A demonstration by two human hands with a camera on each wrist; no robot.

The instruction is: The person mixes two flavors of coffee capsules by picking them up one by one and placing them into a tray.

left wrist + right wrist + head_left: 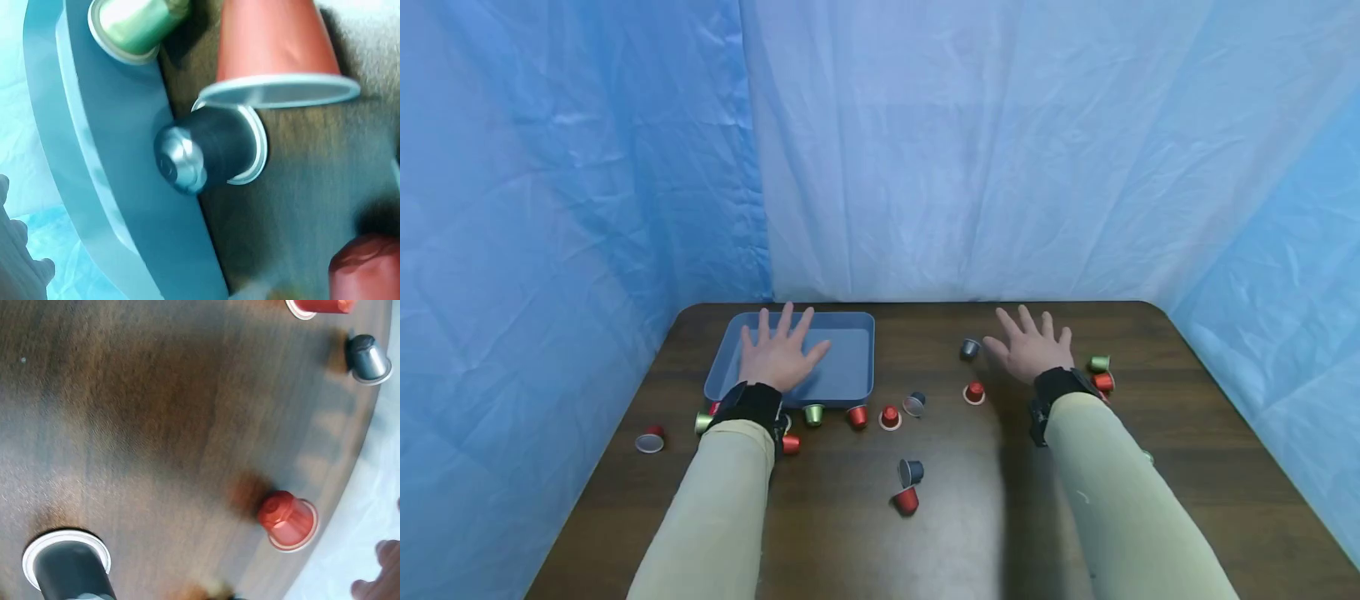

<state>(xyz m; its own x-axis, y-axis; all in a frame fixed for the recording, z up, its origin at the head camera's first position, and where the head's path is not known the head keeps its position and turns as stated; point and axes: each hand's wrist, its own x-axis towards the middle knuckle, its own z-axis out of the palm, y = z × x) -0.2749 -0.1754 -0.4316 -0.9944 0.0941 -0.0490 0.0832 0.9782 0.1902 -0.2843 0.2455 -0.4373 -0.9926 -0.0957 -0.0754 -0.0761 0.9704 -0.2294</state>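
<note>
My left hand, fingers spread, is over the blue tray and seems to hold nothing. The right hand is also spread, nearest a dark coffee capsule to its left. A red capsule stands below it on the table. In the left wrist view a black capsule, a green capsule and a large-looking red capsule lie by the tray wall. The right wrist view shows a black capsule and a red capsule, with my fingertips at the edge.
More capsules dot the dark wooden table: a red one far left, a green one at right, and a dark one touching a red one in front. Blue sheets hang around the back and sides.
</note>
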